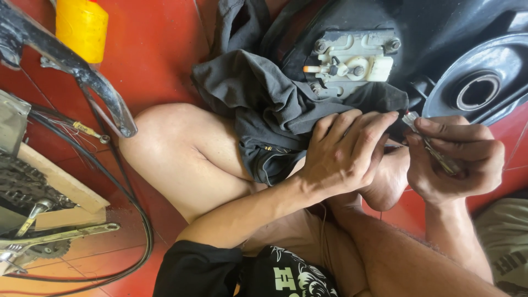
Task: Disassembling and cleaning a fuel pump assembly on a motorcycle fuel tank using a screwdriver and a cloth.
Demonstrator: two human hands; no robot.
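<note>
My left hand [344, 151] reaches across my bent knee [181, 148], fingers curled together and resting on a crumpled dark grey cloth [258, 102]. My right hand [459, 159] grips a slim metal tool [432, 146] whose pale tip [410, 118] points up toward my left fingertips. Just above the hands, a grey and white valve-like fitting [352, 60] with an orange-tipped nozzle is bolted to the underside of a black motorcycle fuel tank [440, 33]. The cloth lies between the tank and my leg.
The tank's round opening [477, 91] is at the right. A yellow plastic container [81, 27] stands at top left on the red tiled floor [154, 49]. A motorcycle chain, sprocket and kick lever [33, 209], black cables [132, 203] and a wood block [60, 181] crowd the left side.
</note>
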